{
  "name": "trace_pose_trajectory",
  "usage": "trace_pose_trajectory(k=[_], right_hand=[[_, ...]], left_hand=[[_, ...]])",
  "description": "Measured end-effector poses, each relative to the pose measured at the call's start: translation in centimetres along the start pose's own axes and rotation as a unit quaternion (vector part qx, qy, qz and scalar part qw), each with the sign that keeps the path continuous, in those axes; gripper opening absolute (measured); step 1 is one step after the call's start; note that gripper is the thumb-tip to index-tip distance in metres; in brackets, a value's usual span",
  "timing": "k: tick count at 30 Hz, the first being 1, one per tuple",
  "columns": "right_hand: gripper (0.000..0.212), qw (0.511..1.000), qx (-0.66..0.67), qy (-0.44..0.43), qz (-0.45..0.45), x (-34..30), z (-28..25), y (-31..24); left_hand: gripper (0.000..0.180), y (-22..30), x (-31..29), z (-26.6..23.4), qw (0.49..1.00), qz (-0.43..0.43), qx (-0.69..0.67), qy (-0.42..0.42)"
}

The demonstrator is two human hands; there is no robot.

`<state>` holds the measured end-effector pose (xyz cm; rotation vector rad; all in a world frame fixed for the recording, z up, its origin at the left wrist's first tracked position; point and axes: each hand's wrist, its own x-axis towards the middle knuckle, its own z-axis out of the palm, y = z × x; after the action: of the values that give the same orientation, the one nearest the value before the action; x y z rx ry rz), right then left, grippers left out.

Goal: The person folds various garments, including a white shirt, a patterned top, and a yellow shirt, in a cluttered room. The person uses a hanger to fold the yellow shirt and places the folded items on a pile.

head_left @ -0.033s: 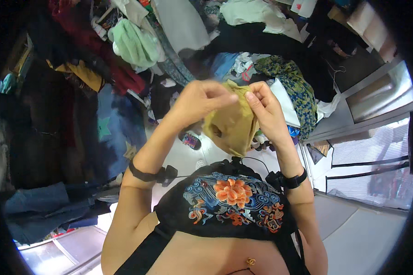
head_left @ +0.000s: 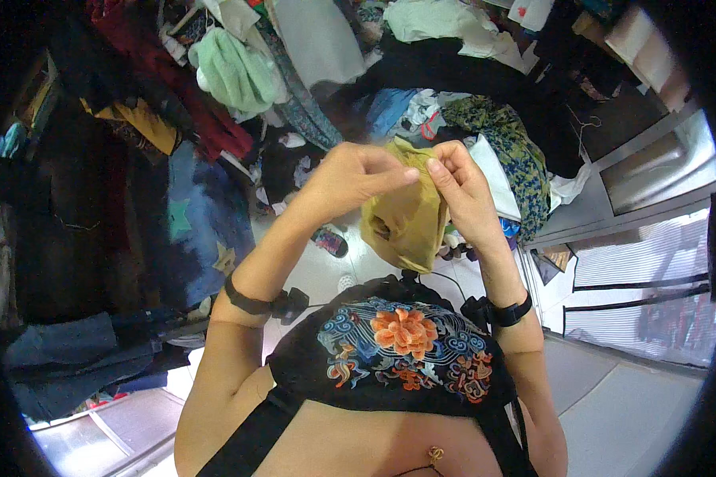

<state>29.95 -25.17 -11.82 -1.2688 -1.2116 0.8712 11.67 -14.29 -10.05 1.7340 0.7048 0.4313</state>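
Note:
A mustard-yellow cloth piece [head_left: 402, 219], perhaps a garment, hangs creased in front of my chest, with a small dark spot or opening on its left side. At its upper right edge, my right hand [head_left: 463, 187] pinches the fabric between thumb and bent fingers. My left hand [head_left: 356, 181] comes in from the left with its thumb and fingers drawn together at the cloth's top, close to the right thumb. Its fingertips appear to grip the fabric there. Exactly what part of the cloth they hold is partly hidden.
Dark clothes and blue denim [head_left: 203, 226] crowd the left side. A light green towel-like cloth [head_left: 235, 71] hangs upper left. Beyond the hands lie a camouflage-patterned cloth [head_left: 521, 159] and a white folded piece [head_left: 493, 179]. A patterned slipper [head_left: 330, 241] is below. A glass-panelled frame [head_left: 656, 171] stands right.
The left hand, blurred before, now shows sharply with its thumb against the cloth. The yellow cloth has shifted slightly to the right.

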Motion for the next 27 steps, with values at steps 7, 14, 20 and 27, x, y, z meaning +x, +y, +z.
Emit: trace_pose_trajectory(k=[7,14,20,27], right_hand=[[0.013,0.999,0.029,-0.021,0.018,-0.2,0.9,0.3],[0.013,0.998,-0.041,-0.038,0.027,-0.9,0.6,0.0],[0.012,0.997,-0.056,-0.041,0.038,-1.5,0.2,-0.8],[0.012,0.998,-0.046,-0.031,0.027,-2.1,-1.1,-1.2]], left_hand=[[0.03,-1.0,-0.8,0.3,0.999,0.023,-0.035,0.032],[0.016,-2.1,-0.3,0.7,0.978,0.139,0.107,0.114],[0.011,-3.7,1.4,-1.2,0.94,0.172,0.2,0.219],[0.031,-7.2,3.3,-0.7,0.989,0.089,-0.116,0.025]])
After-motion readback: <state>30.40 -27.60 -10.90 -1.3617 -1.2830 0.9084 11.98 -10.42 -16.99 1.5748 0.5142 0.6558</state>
